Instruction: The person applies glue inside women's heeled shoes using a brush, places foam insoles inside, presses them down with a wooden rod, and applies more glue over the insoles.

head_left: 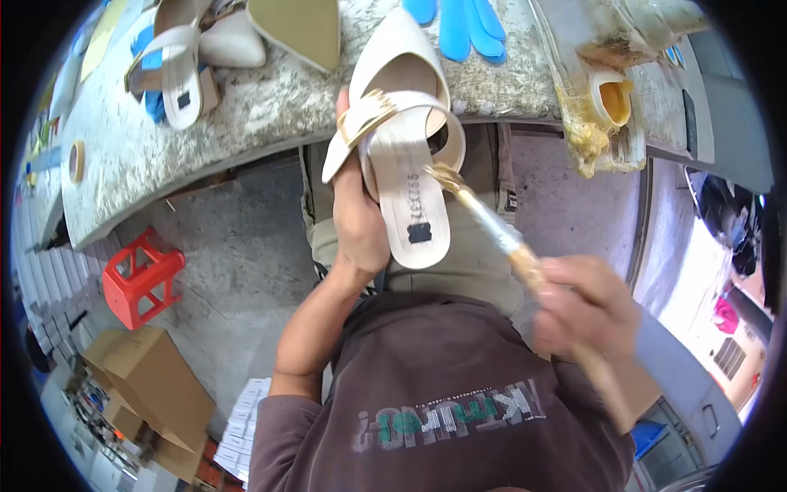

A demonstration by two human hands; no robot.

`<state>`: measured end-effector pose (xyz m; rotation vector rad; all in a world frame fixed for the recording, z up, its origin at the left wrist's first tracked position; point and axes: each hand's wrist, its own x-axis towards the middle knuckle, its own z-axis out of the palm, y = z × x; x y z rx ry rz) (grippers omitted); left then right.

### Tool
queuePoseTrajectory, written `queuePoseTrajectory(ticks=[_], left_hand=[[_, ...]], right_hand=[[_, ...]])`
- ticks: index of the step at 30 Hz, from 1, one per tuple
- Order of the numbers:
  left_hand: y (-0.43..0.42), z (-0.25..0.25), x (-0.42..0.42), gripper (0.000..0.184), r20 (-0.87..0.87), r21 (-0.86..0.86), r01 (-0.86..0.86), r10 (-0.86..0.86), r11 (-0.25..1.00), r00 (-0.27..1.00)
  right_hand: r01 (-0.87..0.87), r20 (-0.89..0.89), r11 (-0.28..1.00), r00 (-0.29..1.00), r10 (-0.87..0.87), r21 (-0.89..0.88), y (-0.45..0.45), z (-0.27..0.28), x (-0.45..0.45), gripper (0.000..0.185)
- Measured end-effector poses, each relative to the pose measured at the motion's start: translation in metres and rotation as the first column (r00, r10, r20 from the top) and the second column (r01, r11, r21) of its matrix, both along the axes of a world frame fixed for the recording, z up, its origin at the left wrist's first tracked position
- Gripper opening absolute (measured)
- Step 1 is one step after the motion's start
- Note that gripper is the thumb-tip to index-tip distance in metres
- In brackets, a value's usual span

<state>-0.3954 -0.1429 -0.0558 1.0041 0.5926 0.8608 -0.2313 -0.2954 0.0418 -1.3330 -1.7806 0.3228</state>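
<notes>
A white pointed shoe with a gold buckle and a printed insole rests over my lap at the bench's front edge. My left hand grips it from the left side, with part of the fingers hidden behind it. A wooden-handled brush slants across the middle, its bristle tip near the right edge of the insole; whether they touch is hard to tell. My right hand, slightly blurred, is closed around the brush handle.
On the worn bench lie more white shoes, an olive pointed piece, blue foam pieces and a tape roll. A glue-crusted container sits at right. A red stool and cardboard boxes stand at left.
</notes>
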Motion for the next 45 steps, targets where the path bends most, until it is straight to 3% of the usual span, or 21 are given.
queuePoseTrajectory(ticks=[2,4,6,8,10,18,21,24,26,28,32,36,37,40,41,42,43,44,45], left_hand=[[-0.003,-0.006,-0.003,0.062,-0.222,0.124,0.030,-0.002,0.992,0.975],[-0.010,-0.001,0.004,0.065,-0.103,-0.003,-0.019,0.018,1.000,0.995],[-0.013,0.001,0.007,0.065,-0.133,0.070,-0.012,0.022,0.997,0.991],[-0.013,0.000,0.007,0.067,-0.125,0.030,-0.022,0.025,0.999,0.992],[-0.017,-0.002,0.011,0.066,-0.175,0.066,-0.076,0.087,0.995,0.981],[-0.002,-0.010,0.001,0.079,-0.140,-0.022,0.023,-0.026,0.999,0.990],[0.002,-0.001,-0.002,0.072,-0.128,-0.084,0.031,-0.042,0.996,0.991],[0.011,-0.001,-0.005,0.066,-0.105,0.006,0.060,-0.059,0.998,0.993],[0.014,-0.002,-0.008,0.065,-0.156,0.060,0.088,-0.078,0.994,0.985],[0.013,-0.002,-0.007,0.061,-0.151,0.051,0.092,-0.083,0.994,0.985],[0.020,-0.001,-0.014,0.055,-0.155,-0.003,0.108,-0.107,0.994,0.982],[0.022,-0.004,-0.014,0.053,-0.041,-0.115,0.100,-0.105,0.988,0.994],[0.022,-0.004,-0.012,0.053,-0.002,-0.149,0.100,-0.101,0.984,0.995],[0.017,0.013,-0.020,0.053,-0.012,-0.186,-0.017,0.015,0.982,1.000],[0.010,0.025,-0.032,0.054,-0.020,-0.175,-0.094,0.092,0.980,0.996],[0.004,0.036,-0.045,0.056,-0.027,-0.170,-0.168,0.166,0.971,0.986],[0.009,0.045,-0.050,0.059,0.098,-0.209,-0.190,0.213,0.959,0.972],[0.013,0.054,-0.054,0.062,0.222,-0.247,-0.201,0.257,0.948,0.941],[0.021,0.066,-0.056,0.066,0.463,-0.309,-0.136,0.274,0.941,0.843]], right_hand=[[0.103,0.083,0.994,0.991,-0.107,0.043,0.016,-0.016,-0.021,0.028],[0.179,0.150,0.968,0.967,-0.206,0.175,0.054,-0.040,-0.026,0.024],[0.208,0.207,0.939,0.941,-0.268,0.273,0.089,-0.070,-0.018,0.023],[0.247,0.157,0.875,0.928,-0.337,0.417,0.100,-0.084,-0.013,0.017],[0.292,0.139,0.873,0.919,-0.370,0.391,0.092,-0.082,-0.017,0.017],[0.389,-0.038,0.903,0.920,-0.389,0.179,0.069,-0.054,-0.030,0.016],[0.402,-0.064,0.912,0.915,-0.398,0.076,0.038,-0.035,-0.044,0.015],[0.336,-0.131,0.934,0.938,-0.321,0.123,0.002,-0.028,-0.053,0.016],[0.296,0.047,0.900,0.944,-0.327,0.320,0.022,-0.033,-0.040,0.012],[0.352,0.096,0.841,0.901,-0.424,0.411,0.059,-0.044,-0.034,0.013],[0.404,-0.171,0.896,0.911,-0.376,0.183,0.039,-0.035,-0.054,0.013],[0.409,-0.173,0.895,0.908,-0.381,0.180,-0.001,-0.016,-0.067,0.017],[0.353,-0.247,0.901,0.924,-0.292,0.253,-0.002,-0.013,-0.056,0.016],[0.530,-0.556,0.729,0.794,-0.247,0.433,0.000,0.029,-0.004,0.028],[0.661,-0.687,0.618,0.681,-0.254,0.426,0.006,0.054,0.022,0.038],[0.837,-0.550,0.369,0.545,-0.633,0.404,0.029,0.068,0.051,0.036],[0.778,-0.254,0.503,0.609,-0.751,0.377,0.038,0.073,0.076,0.034],[0.622,-0.068,0.701,0.763,-0.643,0.349,0.065,0.064,0.082,0.029],[0.427,0.086,0.864,0.882,-0.462,0.265,0.092,0.056,0.087,0.027]])
